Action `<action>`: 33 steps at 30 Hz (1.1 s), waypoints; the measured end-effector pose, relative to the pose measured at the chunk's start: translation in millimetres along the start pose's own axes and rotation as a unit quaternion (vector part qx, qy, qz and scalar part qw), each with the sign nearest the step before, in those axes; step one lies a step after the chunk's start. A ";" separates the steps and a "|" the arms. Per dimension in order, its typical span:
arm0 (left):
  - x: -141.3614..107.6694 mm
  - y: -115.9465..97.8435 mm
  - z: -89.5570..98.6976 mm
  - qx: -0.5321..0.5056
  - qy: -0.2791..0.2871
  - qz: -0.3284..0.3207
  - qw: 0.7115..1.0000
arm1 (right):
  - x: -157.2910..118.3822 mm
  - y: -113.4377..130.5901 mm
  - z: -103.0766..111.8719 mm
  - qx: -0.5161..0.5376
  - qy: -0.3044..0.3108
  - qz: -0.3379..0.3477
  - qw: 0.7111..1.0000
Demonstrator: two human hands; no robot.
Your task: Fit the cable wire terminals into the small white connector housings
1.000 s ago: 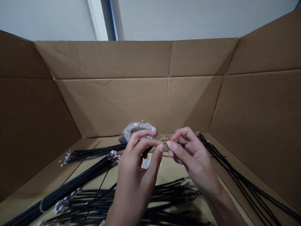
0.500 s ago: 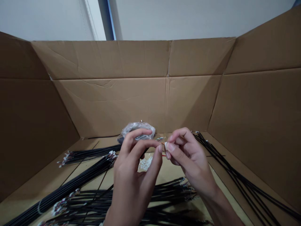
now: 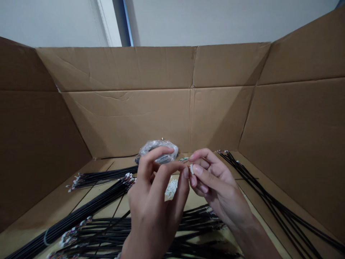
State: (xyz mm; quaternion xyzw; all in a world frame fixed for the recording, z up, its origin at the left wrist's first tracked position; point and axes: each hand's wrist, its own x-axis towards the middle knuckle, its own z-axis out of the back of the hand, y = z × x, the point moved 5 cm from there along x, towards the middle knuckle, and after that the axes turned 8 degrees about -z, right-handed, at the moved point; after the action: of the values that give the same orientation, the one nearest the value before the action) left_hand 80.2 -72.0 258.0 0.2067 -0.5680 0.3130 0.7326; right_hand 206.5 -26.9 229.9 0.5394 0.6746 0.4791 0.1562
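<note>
Between thumb and fingers, my right hand [image 3: 215,176] pinches a small white connector housing [image 3: 191,169]. Close against it on the left, the thumb and forefinger of my left hand [image 3: 159,190] are pressed together on a thin orange-red wire [image 3: 188,167], whose tip is at the housing; how deep it sits I cannot tell. Other thin coloured wires [image 3: 184,159] show behind my fingertips. Past my left hand lies a pile of small white connector housings [image 3: 171,188], partly hidden by the thumb.
Cardboard walls [image 3: 151,118] enclose the work surface. Black cable bundles with white-tipped ends lie at left [image 3: 88,208], below my hands [image 3: 196,219] and at right [image 3: 266,198]. A clear plastic bag [image 3: 157,149] rests by the back wall.
My left fingertips have moved slightly right, closer to the connector housing. The housing has turned a little and sits slightly lower in my right fingers.
</note>
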 end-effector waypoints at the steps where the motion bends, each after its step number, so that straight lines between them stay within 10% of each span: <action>1: 0.1 -0.4 -0.1 0.004 0.000 0.001 1.000 | 0.7 -0.5 -1.1 0.010 0.002 -0.006 1.000; 33: -0.5 -2.1 3.6 0.001 0.004 0.011 1.000 | 0.0 -2.8 -5.0 0.034 0.006 -0.008 0.999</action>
State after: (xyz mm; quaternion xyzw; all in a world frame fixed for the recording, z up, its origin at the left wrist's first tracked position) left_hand 79.1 -76.0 258.6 0.1997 -0.5673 0.3225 0.7309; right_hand 201.2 -29.2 230.1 0.5360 0.6957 0.4580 0.1375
